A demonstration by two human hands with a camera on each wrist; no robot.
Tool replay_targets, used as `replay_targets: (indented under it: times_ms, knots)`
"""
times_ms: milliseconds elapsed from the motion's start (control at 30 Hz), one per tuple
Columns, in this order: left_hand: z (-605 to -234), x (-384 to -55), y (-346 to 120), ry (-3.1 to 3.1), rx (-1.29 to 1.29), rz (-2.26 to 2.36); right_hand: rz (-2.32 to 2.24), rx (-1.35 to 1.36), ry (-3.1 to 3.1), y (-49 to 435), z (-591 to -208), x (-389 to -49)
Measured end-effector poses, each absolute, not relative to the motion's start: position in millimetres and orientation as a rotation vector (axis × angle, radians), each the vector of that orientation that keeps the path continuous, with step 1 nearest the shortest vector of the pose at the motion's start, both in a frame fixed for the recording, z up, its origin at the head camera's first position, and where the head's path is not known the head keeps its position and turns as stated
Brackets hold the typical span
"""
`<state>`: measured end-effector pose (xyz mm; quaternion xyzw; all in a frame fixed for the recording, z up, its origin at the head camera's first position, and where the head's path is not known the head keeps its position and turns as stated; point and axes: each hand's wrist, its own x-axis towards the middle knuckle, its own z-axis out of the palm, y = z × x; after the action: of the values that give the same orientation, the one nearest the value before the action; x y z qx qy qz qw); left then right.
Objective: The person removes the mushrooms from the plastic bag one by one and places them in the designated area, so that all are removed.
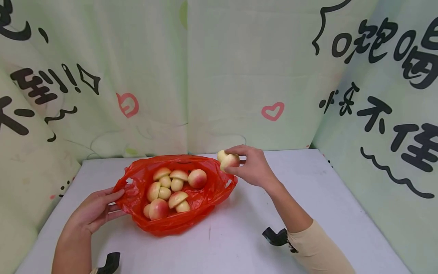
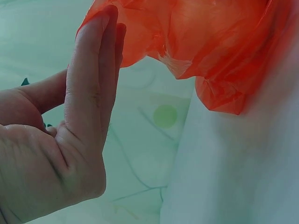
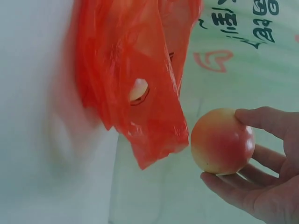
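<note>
A red plastic bag (image 1: 162,227) lies with its mouth spread wide on the table, holding several toy mushrooms (image 1: 159,209) with pink-and-cream caps and pale stems. My left hand (image 1: 94,211) pinches the bag's left edge between thumb and fingers; in the left wrist view its fingers (image 2: 86,79) reach up along the red plastic. Just over the bag's right rim, my right hand (image 1: 253,166) grips another toy mushroom (image 1: 230,162) between thumb and fingertips. The right wrist view shows that mushroom's round, rosy cap (image 3: 223,141) beside the bag's hanging handle, its stem hidden there.
The white table (image 1: 212,247) stretches under the bag and both arms. Behind it and at both sides hang pale green curtains (image 1: 232,76) with black lettering and pink hearts. Black wrist mounts (image 1: 275,236) sit on both forearms.
</note>
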<state>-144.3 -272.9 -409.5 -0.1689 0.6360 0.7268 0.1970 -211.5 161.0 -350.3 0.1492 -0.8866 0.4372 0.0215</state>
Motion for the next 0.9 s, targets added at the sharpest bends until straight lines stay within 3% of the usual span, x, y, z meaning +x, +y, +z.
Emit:
replay_targets:
  times_ms: [900]
  knots:
    - [-408.8,-143.4,-275.4,1.783,-0.463,2.041,1.208,0.220,-2.853,204.3,-381.0,-232.4]
